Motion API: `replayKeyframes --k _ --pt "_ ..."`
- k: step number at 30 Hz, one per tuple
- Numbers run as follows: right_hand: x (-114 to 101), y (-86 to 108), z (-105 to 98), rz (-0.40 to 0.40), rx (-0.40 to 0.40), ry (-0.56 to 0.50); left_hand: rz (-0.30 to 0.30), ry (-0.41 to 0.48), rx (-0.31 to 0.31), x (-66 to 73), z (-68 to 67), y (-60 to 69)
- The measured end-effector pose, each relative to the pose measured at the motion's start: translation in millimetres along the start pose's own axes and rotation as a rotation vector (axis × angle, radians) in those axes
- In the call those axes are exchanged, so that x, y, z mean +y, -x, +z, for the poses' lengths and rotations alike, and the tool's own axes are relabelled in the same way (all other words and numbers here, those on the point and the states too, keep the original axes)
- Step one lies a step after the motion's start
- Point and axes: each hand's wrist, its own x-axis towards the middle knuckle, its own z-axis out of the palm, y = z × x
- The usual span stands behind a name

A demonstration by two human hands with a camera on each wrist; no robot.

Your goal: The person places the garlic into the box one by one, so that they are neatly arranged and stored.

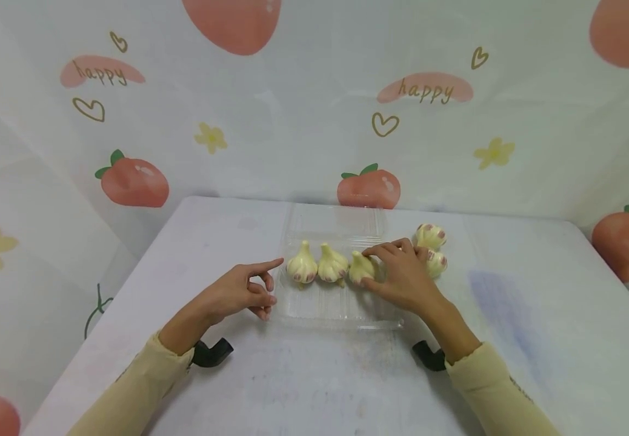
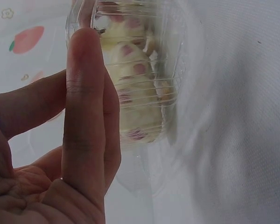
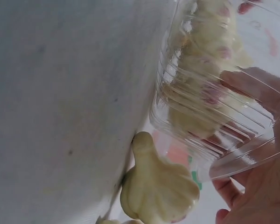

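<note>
A clear plastic box (image 1: 322, 306) lies on the table with its lid folded back. Three garlic bulbs stand in a row inside: a left bulb (image 1: 302, 266), a middle bulb (image 1: 332, 266) and a right bulb (image 1: 359, 270). My right hand (image 1: 404, 275) reaches over the box's right wall and holds the right bulb between thumb and fingers. At the left wall is my left hand (image 1: 240, 290), its index finger stretched to the box's rim and the other fingers loosely bent, with nothing in them. In the right wrist view the box wall (image 3: 214, 116) partly covers the right fingers.
Two more garlic bulbs lie outside the box on the right, a far one (image 1: 431, 235) and a nearer one (image 1: 435, 264) partly behind the right hand. The clear lid (image 1: 336, 221) lies toward the back. A printed curtain (image 1: 303, 121) hangs behind the white table (image 1: 303, 387).
</note>
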Motion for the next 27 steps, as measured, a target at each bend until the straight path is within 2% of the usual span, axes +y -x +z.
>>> replayKeyframes --k 11,23,27 --pt "-0.2 0.3 0.0 -0.006 0.001 0.004 -0.014 0.006 0.0 -1.7 0.2 -1.4" --pt "-1.1 -1.1 -0.3 0.02 0.021 0.023 0.011 0.015 -0.007 -0.7 0.1 -1.2" --pt "-0.6 0.5 -2.9 0.004 0.031 0.006 0.015 0.018 -0.006 -1.7 -0.1 -1.3"
